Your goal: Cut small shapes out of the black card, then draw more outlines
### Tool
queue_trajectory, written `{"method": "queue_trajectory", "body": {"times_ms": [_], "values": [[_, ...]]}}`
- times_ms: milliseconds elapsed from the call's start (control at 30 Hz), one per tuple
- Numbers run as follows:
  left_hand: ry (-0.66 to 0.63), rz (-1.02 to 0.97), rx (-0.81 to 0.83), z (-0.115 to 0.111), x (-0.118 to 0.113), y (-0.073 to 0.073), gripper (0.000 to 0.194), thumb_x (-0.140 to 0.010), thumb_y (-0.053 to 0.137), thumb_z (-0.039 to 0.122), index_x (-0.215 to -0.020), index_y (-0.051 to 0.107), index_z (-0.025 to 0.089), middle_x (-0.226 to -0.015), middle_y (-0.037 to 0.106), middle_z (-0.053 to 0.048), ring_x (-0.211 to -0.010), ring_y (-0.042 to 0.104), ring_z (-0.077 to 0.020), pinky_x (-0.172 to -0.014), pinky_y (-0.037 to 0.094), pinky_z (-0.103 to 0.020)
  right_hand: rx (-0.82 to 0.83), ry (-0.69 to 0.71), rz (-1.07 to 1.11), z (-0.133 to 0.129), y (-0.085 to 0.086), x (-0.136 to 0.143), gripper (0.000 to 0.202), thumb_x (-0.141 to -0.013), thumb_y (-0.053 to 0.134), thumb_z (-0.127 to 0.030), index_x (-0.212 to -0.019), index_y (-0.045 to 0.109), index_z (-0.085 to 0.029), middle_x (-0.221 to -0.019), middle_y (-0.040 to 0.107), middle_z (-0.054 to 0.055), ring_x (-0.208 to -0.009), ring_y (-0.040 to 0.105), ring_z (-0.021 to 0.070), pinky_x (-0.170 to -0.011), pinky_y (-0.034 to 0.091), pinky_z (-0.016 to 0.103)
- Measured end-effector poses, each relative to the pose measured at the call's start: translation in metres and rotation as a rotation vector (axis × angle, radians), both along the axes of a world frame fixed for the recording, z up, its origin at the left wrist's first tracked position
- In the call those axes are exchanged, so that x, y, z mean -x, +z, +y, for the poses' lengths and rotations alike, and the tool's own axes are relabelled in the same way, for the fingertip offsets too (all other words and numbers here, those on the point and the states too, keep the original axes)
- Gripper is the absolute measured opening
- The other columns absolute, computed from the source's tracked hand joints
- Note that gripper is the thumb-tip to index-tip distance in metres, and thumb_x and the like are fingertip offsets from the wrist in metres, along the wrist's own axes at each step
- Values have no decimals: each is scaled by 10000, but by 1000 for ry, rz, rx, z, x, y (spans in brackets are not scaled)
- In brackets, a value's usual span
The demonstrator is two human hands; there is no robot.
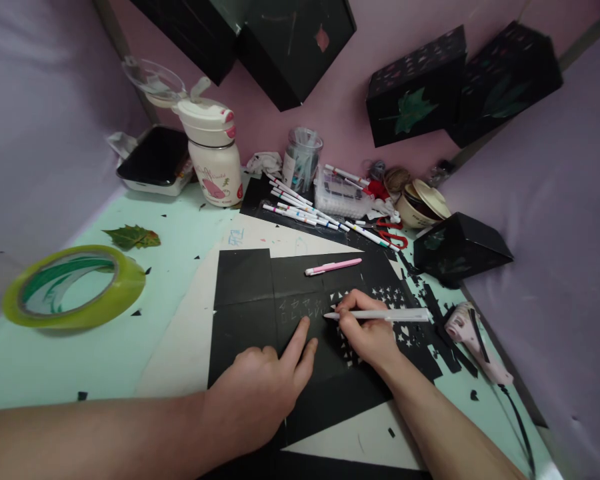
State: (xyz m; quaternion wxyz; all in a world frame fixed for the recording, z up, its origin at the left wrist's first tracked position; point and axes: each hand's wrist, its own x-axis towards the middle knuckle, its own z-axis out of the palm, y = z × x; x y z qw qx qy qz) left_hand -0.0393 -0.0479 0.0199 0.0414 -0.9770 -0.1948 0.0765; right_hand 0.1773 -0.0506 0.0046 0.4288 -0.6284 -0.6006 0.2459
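Observation:
A sheet of black card [245, 333] with fold lines lies in front of me, a corner cut away at its top. Small star, heart and triangle cut-outs [405, 331] fill its right part, and faint drawn shapes [293, 310] run across its middle. My right hand [370, 330] grips a white pen [405, 315], whose tip is at the card just right of those shapes. My left hand [270, 383] rests on the card, index and middle fingers stretched out beneath the drawn shapes, holding nothing. Above both hands a pink pen [334, 267] lies on the card.
Left are a big tape roll [130, 297], a leaf [133, 237] and a bottle [215, 167]. Behind lie several white markers [305, 212], a straw jar [303, 160] and red-handled scissors [393, 237]. Right are a black box [460, 250], scraps and a glue gun [480, 343]. Black boxes [415, 93] hang above.

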Motion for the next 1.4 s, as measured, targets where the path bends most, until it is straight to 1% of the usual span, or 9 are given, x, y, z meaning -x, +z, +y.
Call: {"method": "queue_trajectory", "body": {"times_ms": [300,500,600,767,867,1033,1167,1267,1400], "values": [[5,-32,-26,0,0,0,679,-809,573,417,-1418,445,144,-1486,319,-253,-486,590,-183,-363,376,-320,7,-121,250,3,-3,-3,124,-767,537,-179,-645,553,-199,-551,536,-40,-530,486,123,-532,387,245],[-85,-132,-91,-3,2,4,492,-837,480,242,-1302,568,107,-1354,526,-222,-477,583,-169,-381,390,-317,16,-124,270,3,-2,-3,116,-765,551,-182,-652,564,-197,-550,547,-43,-498,465,111,-492,356,237],[-113,-160,-109,-3,2,6,442,-844,439,171,-1249,609,116,-1310,579,-190,-500,593,-165,-397,405,-305,12,-112,299,4,-2,-3,116,-773,554,-184,-658,560,-197,-533,544,-46,-476,462,106,-472,348,233],[-142,-106,-80,-3,3,3,484,-823,452,181,-1283,571,87,-1348,534,-224,-534,612,-179,-405,421,-308,-50,-131,313,3,-2,-4,120,-800,548,-203,-682,571,-195,-548,561,-37,-480,489,110,-473,365,235],[-146,-91,-92,-4,3,-1,478,-841,458,191,-1295,556,80,-1365,511,-240,-538,614,-176,-406,427,-305,-91,-172,277,2,4,-5,127,-811,546,-211,-690,585,-194,-564,570,-31,-496,506,115,-485,380,240],[-142,-130,-129,-6,2,-8,448,-893,444,244,-1294,554,77,-1369,506,-247,-533,608,-176,-398,429,-307,-40,-202,228,-6,30,-12,89,-827,583,-240,-759,623,-197,-589,601,-27,-509,517,116,-490,397,232],[-136,-108,-121,-6,1,-8,466,-890,459,257,-1311,538,74,-1378,494,-251,-542,613,-174,-405,431,-301,49,-191,166,-22,50,-9,77,-822,604,-248,-884,640,-221,-717,661,-12,-643,609,145,-583,470,237],[-136,-95,-104,-4,1,-5,476,-887,460,263,-1318,527,72,-1385,486,-255,-558,619,-178,-414,432,-302,115,-208,98,-35,49,3,45,-810,615,-251,-836,640,-224,-667,641,-20,-604,586,141,-537,450,221],[-138,-70,-68,-3,1,0,475,-876,466,270,-1307,529,80,-1398,478,-243,-589,628,-183,-430,430,-306,139,-227,111,-44,33,22,30,-804,609,-244,-801,624,-218,-644,639,-19,-553,575,141,-493,443,223]]}}
